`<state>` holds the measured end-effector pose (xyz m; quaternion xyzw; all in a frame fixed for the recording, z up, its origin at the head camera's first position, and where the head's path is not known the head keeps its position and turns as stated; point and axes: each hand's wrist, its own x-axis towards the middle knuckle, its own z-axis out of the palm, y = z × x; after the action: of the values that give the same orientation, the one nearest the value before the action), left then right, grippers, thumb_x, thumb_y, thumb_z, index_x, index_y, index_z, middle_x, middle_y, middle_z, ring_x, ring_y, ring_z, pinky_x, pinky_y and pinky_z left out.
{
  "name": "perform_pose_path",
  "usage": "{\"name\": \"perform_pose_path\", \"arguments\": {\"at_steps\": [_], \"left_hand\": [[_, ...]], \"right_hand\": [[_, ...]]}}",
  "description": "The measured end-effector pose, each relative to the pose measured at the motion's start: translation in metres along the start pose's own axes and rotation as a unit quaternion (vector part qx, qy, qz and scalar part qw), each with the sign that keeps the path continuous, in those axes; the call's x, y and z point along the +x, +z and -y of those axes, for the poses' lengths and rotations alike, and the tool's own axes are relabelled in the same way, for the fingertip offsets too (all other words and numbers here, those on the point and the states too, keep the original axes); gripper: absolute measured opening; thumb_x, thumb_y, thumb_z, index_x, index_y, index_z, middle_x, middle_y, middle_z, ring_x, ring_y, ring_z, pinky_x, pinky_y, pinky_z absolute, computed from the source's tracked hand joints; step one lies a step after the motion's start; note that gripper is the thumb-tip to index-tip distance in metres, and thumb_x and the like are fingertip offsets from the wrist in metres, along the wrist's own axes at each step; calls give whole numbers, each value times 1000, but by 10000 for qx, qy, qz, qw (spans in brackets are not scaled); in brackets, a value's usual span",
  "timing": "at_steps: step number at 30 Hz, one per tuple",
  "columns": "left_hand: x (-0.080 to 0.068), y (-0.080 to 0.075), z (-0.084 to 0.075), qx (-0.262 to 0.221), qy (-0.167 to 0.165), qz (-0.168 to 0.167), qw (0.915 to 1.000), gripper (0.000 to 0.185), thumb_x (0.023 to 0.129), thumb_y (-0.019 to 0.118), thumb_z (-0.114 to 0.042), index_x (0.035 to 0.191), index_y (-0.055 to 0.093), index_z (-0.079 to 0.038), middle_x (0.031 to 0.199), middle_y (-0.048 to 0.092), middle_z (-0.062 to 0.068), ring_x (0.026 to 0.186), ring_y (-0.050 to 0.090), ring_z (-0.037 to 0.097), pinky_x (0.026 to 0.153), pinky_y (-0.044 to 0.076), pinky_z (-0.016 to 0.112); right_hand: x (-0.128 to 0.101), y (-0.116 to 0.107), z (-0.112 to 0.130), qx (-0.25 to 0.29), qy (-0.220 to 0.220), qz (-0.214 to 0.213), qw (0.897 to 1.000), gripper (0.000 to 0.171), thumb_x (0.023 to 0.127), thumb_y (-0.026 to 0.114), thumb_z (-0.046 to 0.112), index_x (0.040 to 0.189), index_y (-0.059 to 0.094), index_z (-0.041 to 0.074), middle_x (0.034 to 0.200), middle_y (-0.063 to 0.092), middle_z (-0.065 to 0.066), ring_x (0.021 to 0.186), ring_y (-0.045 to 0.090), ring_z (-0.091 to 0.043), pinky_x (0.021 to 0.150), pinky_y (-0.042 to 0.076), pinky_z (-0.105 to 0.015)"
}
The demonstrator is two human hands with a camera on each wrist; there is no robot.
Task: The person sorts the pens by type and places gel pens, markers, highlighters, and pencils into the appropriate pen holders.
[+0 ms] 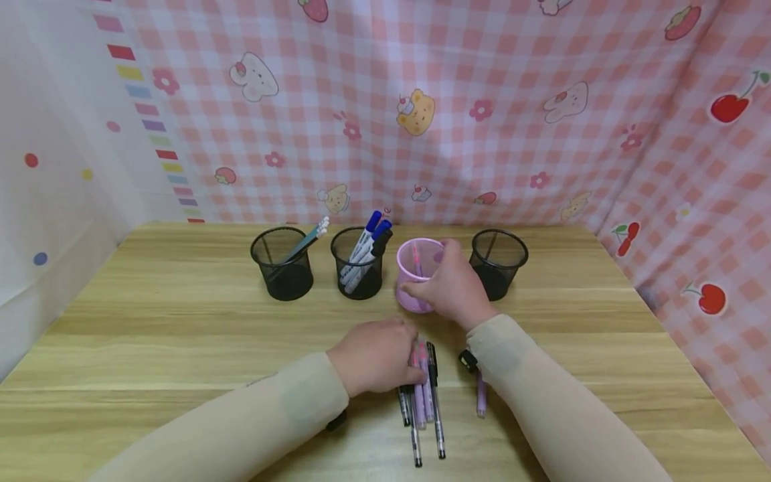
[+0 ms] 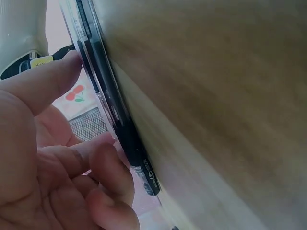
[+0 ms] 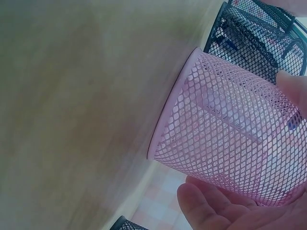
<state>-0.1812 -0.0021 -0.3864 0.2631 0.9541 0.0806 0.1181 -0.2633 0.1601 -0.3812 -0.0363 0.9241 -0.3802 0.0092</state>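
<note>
my left hand: lies knuckles up on the bench, fingers curled over the top ends of a loose bunch of pens; the wrist view shows my fingertips against a black-and-clear gel pen, touching it, but i cannot tell whether they have it pinched.
my right hand: wrapped round the side of the pink mesh pen cup, thumb on the near wall, fingers round the far side; it grips the cup.
pink mesh pen cup: upright on the bench, third in a row with three black mesh cups; one pink pen stands in it already.
how the cup should handle: thin wire mesh, likely very light and a bit springy, so it would tip or skid easily; the mesh gives good purchase, best held low round the wall.
pens on the bench: pink and black ones, side by side, just in front of my left hand; one more pink pen lies apart, beside my right sleeve.
how the pens should handle: light, stiff, smooth barrels that roll; i judge the middle of the barrel is the place to pinch, one at a time.
other cups: the left black cup holds pens with white ends, the next holds blue- and black-capped markers, the far right one shows little inside.
</note>
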Motion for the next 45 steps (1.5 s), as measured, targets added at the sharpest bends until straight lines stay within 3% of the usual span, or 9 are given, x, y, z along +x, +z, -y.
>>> {"name": "perform_pose_path", "arguments": {"at_steps": [7,17,25,29,36,45], "left_hand": [[4,0,-2,-175,-140,148,9996,33,91,80,-47,98,66,-17,86,61,-6,75,59,12,71,53,31],[5,-4,-4,-180,-347,261,9989,23,94,78,-34,99,67,-14,84,63,-4,69,59,13,65,51,30],[6,-6,0,-381,-467,318,9977,23,96,76,-32,111,71,-14,93,71,-3,74,61,12,75,56,31],[6,-6,2,-571,-539,226,9967,24,97,75,-30,115,72,-14,99,73,-2,77,62,12,79,57,33],[5,-6,8,-951,-535,-27,9940,18,98,72,-29,109,70,-15,91,68,-5,75,61,12,75,54,32],[-3,-15,12,-1979,-466,-338,9785,18,97,69,-20,114,67,-14,87,66,-4,74,61,14,75,53,33]], "right_hand": [[0,1,-2,12,18,-9,10000,107,76,94,41,153,32,1,144,55,-23,129,60,-39,111,51,-53],[0,0,-1,23,49,29,10000,107,76,94,39,154,31,1,146,54,-22,131,59,-39,111,50,-53],[0,0,0,59,62,-16,10000,110,75,95,40,155,29,1,145,54,-23,129,59,-39,111,51,-54],[1,0,0,64,36,-27,10000,110,75,95,39,155,29,1,145,55,-23,129,60,-38,111,51,-53],[1,1,0,77,-13,-22,10000,111,76,94,39,156,29,1,145,55,-23,129,60,-38,112,50,-53],[0,1,0,25,-79,-69,9999,110,76,94,39,156,29,0,143,56,-25,128,61,-38,111,51,-53]]}}
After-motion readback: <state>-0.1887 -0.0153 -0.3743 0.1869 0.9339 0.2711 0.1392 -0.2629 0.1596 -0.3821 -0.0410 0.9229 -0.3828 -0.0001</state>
